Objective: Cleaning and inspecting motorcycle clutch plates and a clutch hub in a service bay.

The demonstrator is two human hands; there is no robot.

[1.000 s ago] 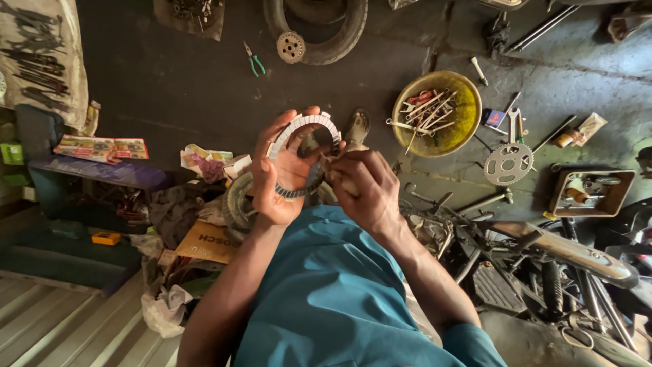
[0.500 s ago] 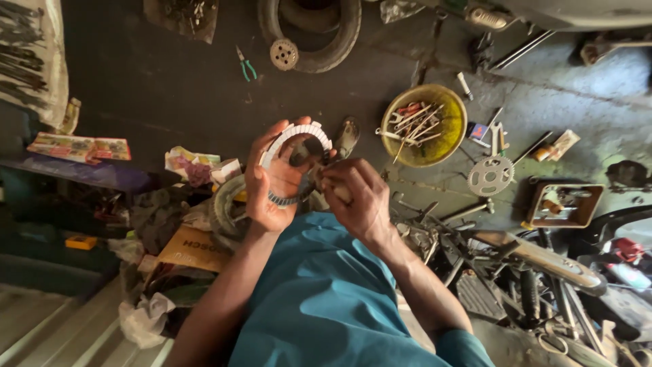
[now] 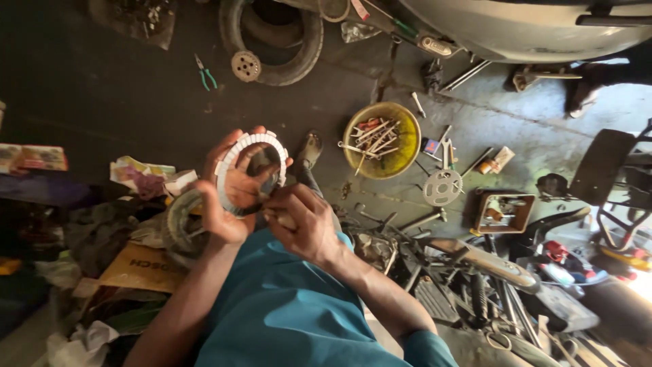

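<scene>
Hands at centre frame, over a cluttered workshop floor (image 3: 122,102). Left hand (image 3: 227,197) gripping a white toothed ring (image 3: 239,151), fingers curled around its lower left rim, thumb and fingertips showing through the opening. Right hand (image 3: 302,221) just right of the ring, fingers bunched together and pinching at the ring's lower right edge; whatever sits between them too hidden to tell. Teal sleeves (image 3: 292,319) below. Yellow bowl (image 3: 402,151) of bolts and tools to the upper right, silver sprocket (image 3: 442,187) just beside it, green-handled pliers (image 3: 206,73) at upper left, tyre (image 3: 307,47) at top centre, brown tray (image 3: 504,211) at right.
</scene>
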